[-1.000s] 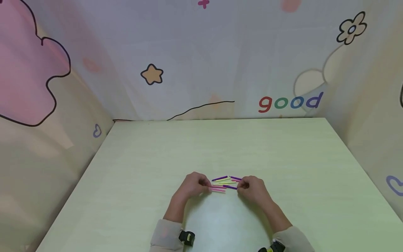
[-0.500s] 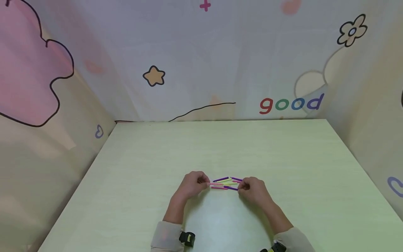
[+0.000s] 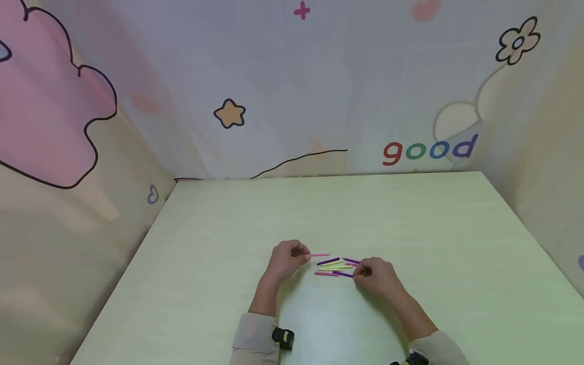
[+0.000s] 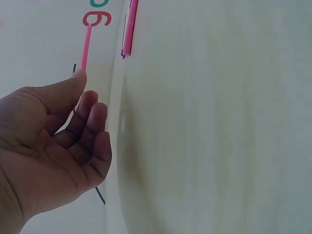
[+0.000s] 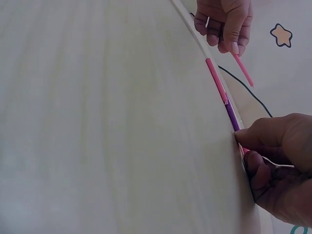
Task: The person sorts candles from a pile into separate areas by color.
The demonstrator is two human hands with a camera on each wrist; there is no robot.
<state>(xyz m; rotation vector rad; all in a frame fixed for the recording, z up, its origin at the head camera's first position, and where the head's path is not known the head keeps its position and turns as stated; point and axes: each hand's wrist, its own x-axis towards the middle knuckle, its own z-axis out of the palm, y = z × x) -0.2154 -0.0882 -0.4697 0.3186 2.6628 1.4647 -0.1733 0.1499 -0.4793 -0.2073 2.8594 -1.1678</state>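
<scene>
My left hand (image 3: pixel 288 259) pinches a thin pink stick (image 3: pixel 320 254) by its left end. In the left wrist view this pink stick (image 4: pixel 86 47) stands out past the thumb tip, and the other fingers are loosely curled. My right hand (image 3: pixel 375 276) pinches the right end of a purple stick (image 3: pixel 343 274) at the front of a small pile. Between the hands lie several yellow sticks (image 3: pixel 335 268), with another purple stick (image 3: pixel 328 261) behind them and a pink stick (image 3: pixel 325 274) in front. The right fingers partly hide the sticks on that side.
The pale green table (image 3: pixel 219 228) stretches around the pile. A printed cloth wall (image 3: pixel 283 76) rises behind it, with more cloth at both sides. Each wrist wears a black strap (image 3: pixel 284 338).
My left hand has drawn a pink stick from the front left of the pile and carried it up to the back. My right hand stays at the purple stick. The head view has shifted slightly.
</scene>
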